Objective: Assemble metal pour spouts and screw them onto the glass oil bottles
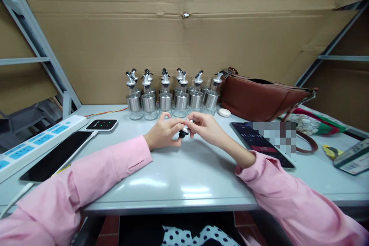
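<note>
A small pourer cap (183, 132), black below and silver above, is pinched between both hands just above the bench (184, 177). The left hand (163, 132) has its grip closed on the cap's near side, the right hand (206, 127) on its top. Beyond them stands a row of oil bottles (173, 98); right of it lies a brown bag (259, 98).

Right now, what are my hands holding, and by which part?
Both the left hand and right hand pinch a small pour spout, one at each end.
</note>
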`<state>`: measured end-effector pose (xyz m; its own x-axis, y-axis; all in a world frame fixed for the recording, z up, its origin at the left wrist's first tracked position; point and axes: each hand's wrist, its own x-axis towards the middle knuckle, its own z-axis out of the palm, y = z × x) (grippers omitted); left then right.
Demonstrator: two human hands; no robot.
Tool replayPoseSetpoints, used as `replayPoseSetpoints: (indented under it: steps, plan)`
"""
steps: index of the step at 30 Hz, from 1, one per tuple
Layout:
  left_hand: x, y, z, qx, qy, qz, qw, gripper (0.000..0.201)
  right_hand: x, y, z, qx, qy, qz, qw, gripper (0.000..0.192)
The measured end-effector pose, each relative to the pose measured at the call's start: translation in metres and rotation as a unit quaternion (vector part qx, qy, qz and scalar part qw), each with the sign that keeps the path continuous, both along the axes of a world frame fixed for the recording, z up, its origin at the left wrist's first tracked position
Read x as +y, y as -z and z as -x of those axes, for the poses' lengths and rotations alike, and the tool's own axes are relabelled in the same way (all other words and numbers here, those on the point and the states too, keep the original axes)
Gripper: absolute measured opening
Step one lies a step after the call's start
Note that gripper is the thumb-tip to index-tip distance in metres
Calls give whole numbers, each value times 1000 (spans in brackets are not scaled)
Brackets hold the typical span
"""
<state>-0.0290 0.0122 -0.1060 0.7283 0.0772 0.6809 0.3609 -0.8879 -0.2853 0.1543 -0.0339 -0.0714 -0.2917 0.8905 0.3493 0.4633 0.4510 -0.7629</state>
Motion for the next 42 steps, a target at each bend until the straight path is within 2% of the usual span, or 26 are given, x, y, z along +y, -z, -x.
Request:
replayPoseSetpoints:
  steps: [8,14,19,22,25,29,31,33,37,40,42]
  plan:
    - [0,1,-1,28,-23,3,999,22,-1,0,0,2,-8,4,1000,31]
    - [1,2,-2,21,-14,-24,999,17,0,0,1,5,-14,12,1000,30]
    - [3,4,-1,46,-46,7,998,17,-1,1,1,14,-14,24,1000,31]
    - [4,4,0,35,-45,18,998,20,0,1,1,43,-21,46,998,32]
    - [3,3,1,-10,-42,54,998,29,4,1,1,130,-37,79,988,34]
    - [0,-2,1,-41,-50,126,990,31,7,2,2,256,-78,144,953,34]
    - [-1,-3,1,-16,-29,157,987,27,6,3,2,255,-90,167,948,34]
    - [-1,-4,1,4,-7,190,982,26,5,4,2,214,-95,178,956,33]
    - [0,-3,3,-8,-2,232,973,24,5,7,2,116,-66,130,983,30]
    - [1,-2,3,-25,-11,225,974,21,7,8,2,82,-16,52,995,29]
    - [1,-2,2,-36,-17,214,976,19,7,8,2,82,-10,29,996,28]
